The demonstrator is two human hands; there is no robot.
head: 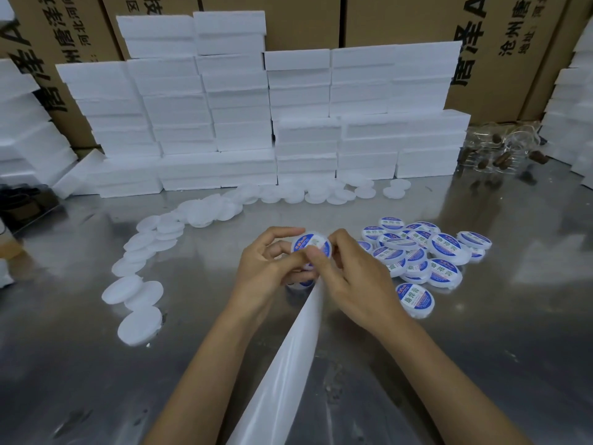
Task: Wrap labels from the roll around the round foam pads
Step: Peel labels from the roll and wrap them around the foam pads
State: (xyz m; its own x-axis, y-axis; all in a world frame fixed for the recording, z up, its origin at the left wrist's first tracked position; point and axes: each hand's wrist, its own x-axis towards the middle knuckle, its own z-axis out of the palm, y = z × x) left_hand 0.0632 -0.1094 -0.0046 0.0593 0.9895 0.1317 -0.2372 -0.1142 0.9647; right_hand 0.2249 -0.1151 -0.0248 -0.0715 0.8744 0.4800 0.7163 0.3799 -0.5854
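**Desk:** What carries the scene?

**Photographer:** A steel table [96,380], with white foam blocks [244,123] stacked along its far edge against cardboard cartons [378,17]. A curving trail of bare round foam pads [141,324] runs from the far edge down the left side. A heap of labelled pads [417,248] sits right of centre.

**Desk:** And the label strip?

**Photographer:** A white backing strip [282,380] rises from the near edge, its long axis pointing up toward mid-table and narrowing into the hands. The roll itself is out of view.

**Desk:** The hands?

**Photographer:** Both meet above the middle of the table. The left hand [263,268] has fingers curled behind a pad in hand [312,245], thumb pressed on its near face. The right hand [349,277] pinches the same pad from the other side, thumb and forefinger closed on its lower rim, just where the strip ends.

**Desk:** What does the coming move turn on?

**Photographer:** The pad stands on edge, printed face toward the camera, directly above the strip's tip and beyond the fingertips. Neither hand is clearly nearer; the right looks better placed to drop it on the heap, which lies just to its right.
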